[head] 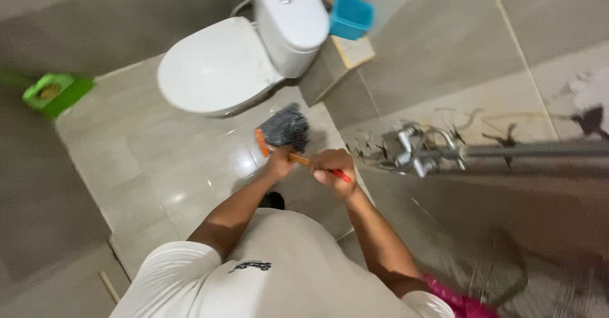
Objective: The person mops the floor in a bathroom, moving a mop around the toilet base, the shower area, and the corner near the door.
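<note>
A small bathroom with a glossy grey tiled floor (158, 165) and grey tiled walls fills the view, a white ceramic toilet with its lid down (219, 64) standing at the top. Beside the cistern a square turquoise plastic tub (350, 17) sits on a low tiled ledge (342, 61); a bright green plastic container (56, 92) lies on the floor at the far left, blurred. A chrome wall tap with a pipe (419, 154) juts out at the right. The left hand (279, 162) and right hand (335, 171) are both clenched around the orange-red handle of a mop with a dark grey string head (287, 127), left grip lower, right grip just behind it; the head rests on the floor by the toilet base, just ahead of the left hand
</note>
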